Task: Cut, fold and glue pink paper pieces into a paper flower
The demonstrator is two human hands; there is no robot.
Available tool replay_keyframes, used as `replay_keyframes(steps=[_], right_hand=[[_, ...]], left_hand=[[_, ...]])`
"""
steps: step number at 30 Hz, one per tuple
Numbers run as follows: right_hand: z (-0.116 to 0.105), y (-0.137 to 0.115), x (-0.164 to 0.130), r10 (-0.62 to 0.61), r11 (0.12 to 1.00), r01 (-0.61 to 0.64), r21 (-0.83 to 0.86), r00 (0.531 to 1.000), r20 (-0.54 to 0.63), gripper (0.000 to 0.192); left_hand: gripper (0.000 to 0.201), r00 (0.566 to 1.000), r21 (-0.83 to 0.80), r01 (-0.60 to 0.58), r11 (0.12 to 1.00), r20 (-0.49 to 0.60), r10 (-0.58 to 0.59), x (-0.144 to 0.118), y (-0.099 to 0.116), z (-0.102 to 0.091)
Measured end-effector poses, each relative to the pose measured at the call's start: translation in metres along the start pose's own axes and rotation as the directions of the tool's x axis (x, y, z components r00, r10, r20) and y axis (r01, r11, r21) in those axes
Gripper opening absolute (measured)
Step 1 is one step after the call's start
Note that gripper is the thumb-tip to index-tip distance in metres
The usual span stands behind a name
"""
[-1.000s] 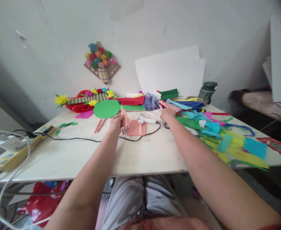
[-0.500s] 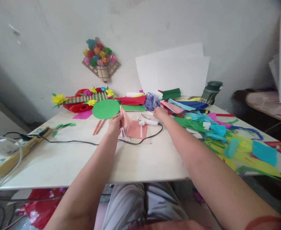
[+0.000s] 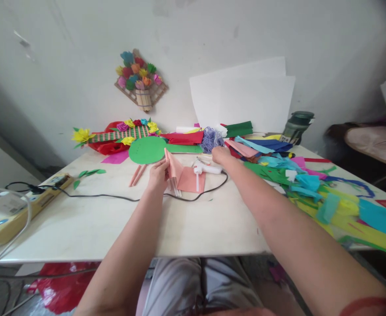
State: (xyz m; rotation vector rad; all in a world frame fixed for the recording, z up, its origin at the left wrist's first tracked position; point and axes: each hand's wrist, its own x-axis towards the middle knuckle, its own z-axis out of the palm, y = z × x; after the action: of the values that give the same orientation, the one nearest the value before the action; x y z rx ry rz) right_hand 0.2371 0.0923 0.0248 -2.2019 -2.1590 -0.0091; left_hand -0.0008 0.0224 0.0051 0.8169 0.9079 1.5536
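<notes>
The pink paper (image 3: pixel 176 169) is a folded salmon-coloured piece, one flap tilted up off the white table (image 3: pixel 90 219), with thin pale rolled sticks (image 3: pixel 175 188) lying along its near edge. The left hand (image 3: pixel 158 174) pinches its upper left edge between thumb and fingers. The right hand (image 3: pixel 221 155) rests curled on the rear of the white glue gun (image 3: pixel 207 168), just right of the paper; whether it grips it I cannot tell. A second ago that hand lay further right, off the gun, near the coloured scraps (image 3: pixel 311 184).
</notes>
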Motion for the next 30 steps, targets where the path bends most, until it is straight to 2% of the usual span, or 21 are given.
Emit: replay_keyframes(steps=[8, 13, 17, 19, 25, 27, 30], right_hand=[[-0.002, 0.003, 0.0, -0.024, 0.995, 0.023, -0.097, 1.0, -0.008, 0.034], [-0.017, 0.001, -0.007, -0.027, 1.0, 0.027, -0.011, 0.998, -0.049, 0.027], [-0.031, -0.02, -0.009, -0.11, 0.99, 0.117, 0.074, 0.99, -0.093, 0.021], [-0.034, -0.036, -0.006, -0.126, 0.987, 0.132, 0.09, 0.99, -0.069, 0.021], [-0.03, -0.079, 0.003, -0.166, 0.975, 0.17, 0.144, 0.985, -0.038, 0.025], [-0.03, -0.082, 0.005, -0.174, 0.97, 0.18, 0.165, 0.984, -0.048, 0.026], [-0.034, -0.073, 0.006, -0.153, 0.98, 0.159, 0.121, 0.987, -0.056, 0.024]], left_hand=[[0.01, 1.0, 0.013, -0.015, 1.0, -0.017, 0.015, -0.002, 0.002, -0.001], [0.008, 0.997, 0.058, 0.003, 0.998, -0.083, 0.002, -0.004, 0.006, -0.001], [0.02, 0.972, 0.218, 0.032, 0.976, -0.235, 0.021, -0.006, 0.009, 0.0], [0.024, 0.957, 0.262, 0.03, 0.965, -0.285, 0.048, -0.007, 0.01, 0.0], [0.022, 0.95, 0.254, 0.014, 0.967, -0.305, 0.066, -0.006, 0.011, -0.001], [0.022, 0.949, 0.251, 0.023, 0.968, -0.309, 0.058, -0.007, 0.011, -0.003], [0.024, 0.952, 0.261, 0.015, 0.965, -0.298, 0.066, -0.008, 0.011, -0.003]])
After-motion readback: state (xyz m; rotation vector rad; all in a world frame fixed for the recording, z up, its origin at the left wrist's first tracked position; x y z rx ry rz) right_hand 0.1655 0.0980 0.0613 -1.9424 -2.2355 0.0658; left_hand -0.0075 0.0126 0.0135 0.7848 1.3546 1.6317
